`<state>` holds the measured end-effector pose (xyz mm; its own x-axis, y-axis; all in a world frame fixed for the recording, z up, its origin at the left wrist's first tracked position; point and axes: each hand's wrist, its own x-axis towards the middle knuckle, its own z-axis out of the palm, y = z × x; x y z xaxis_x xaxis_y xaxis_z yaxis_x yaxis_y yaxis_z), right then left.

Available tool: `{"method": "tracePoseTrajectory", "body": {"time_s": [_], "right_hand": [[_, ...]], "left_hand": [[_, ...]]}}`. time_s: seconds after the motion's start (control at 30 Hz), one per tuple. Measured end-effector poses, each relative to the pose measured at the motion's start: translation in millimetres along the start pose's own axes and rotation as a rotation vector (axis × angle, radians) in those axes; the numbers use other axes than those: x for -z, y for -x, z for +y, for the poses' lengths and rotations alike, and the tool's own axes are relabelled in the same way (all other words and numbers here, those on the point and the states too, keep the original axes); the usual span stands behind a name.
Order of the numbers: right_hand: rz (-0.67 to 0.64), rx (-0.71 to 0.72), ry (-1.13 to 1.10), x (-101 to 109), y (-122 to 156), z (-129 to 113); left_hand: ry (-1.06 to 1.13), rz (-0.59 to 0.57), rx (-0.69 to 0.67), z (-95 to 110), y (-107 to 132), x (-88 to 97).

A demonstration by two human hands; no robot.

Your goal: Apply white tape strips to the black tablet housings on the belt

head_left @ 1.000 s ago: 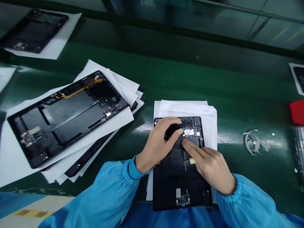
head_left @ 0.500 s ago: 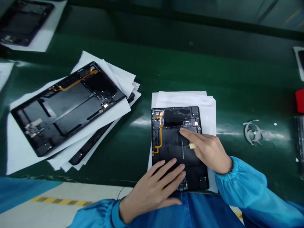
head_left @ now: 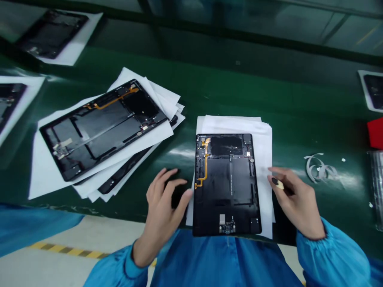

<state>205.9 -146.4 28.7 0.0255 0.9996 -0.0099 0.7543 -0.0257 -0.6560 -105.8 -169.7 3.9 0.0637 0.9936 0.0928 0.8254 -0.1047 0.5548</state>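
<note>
An opened black tablet housing (head_left: 242, 183) lies on a stack of white sheets (head_left: 233, 124) in front of me. An orange flat cable runs along its left side, and a small circuit board shows at its near end. My left hand (head_left: 166, 207) hovers at the housing's left edge with fingers curved and apart, holding nothing. To the right of the housing, my right hand (head_left: 295, 197) keeps a small tool with a black tip and a cream-coloured part (head_left: 279, 184) in its fingers. The rest of that tool is hidden in the palm.
At left, another opened housing (head_left: 104, 127) tops a skewed pile of housings and white sheets. Further housings (head_left: 56, 34) lie at the back left and far right (head_left: 375, 89). Curled pale strips (head_left: 320, 169) and a red object (head_left: 375, 133) are on the right.
Both hands have come off the housing: the left moved to its left edge, the right out to the right with the small tool. The view has shifted slightly.
</note>
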Motion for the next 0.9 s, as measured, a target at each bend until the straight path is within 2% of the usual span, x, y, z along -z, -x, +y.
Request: {"method": "tracePoseTrajectory", "body": {"time_s": [0.03, 0.13, 0.27, 0.37, 0.47, 0.57, 0.73, 0.8, 0.9], "right_hand": [[-0.037, -0.043, 0.006, 1.5, 8.0, 5.6], [-0.112, -0.077, -0.003, -0.6, 30.3, 13.7], [-0.182, -0.066, -0.054, -12.1, 48.0, 5.9], [-0.136, -0.115, -0.053, -20.6, 50.1, -0.6], [-0.091, -0.13, -0.048, -25.0, 48.6, -3.3], [-0.093, -0.118, -0.063, -25.7, 47.7, -4.8], [-0.069, -0.166, -0.085, -24.3, 44.2, -2.0], [-0.05, -0.18, -0.047, -23.8, 41.3, 0.9], [-0.076, -0.171, -0.003, -23.5, 37.1, 3.5]], "left_hand": [[-0.03, -0.029, 0.055, 0.1, -4.0, 0.0], [-0.005, -0.114, 0.064, 5.5, -14.9, -3.7], [0.082, -0.099, 0.079, 12.5, -21.1, -11.1], [0.176, -0.094, 0.122, 15.5, -20.5, -10.7], [0.373, -0.112, 0.172, 22.5, -19.6, -5.3], [0.591, -0.166, 0.193, 32.7, -20.8, -1.4], [0.794, -0.227, 0.323, 37.6, -28.5, -5.8], [0.799, -0.264, 0.33, 34.2, -32.5, -7.5], [0.593, -0.256, 0.273, 29.0, -38.2, -7.1]]}}
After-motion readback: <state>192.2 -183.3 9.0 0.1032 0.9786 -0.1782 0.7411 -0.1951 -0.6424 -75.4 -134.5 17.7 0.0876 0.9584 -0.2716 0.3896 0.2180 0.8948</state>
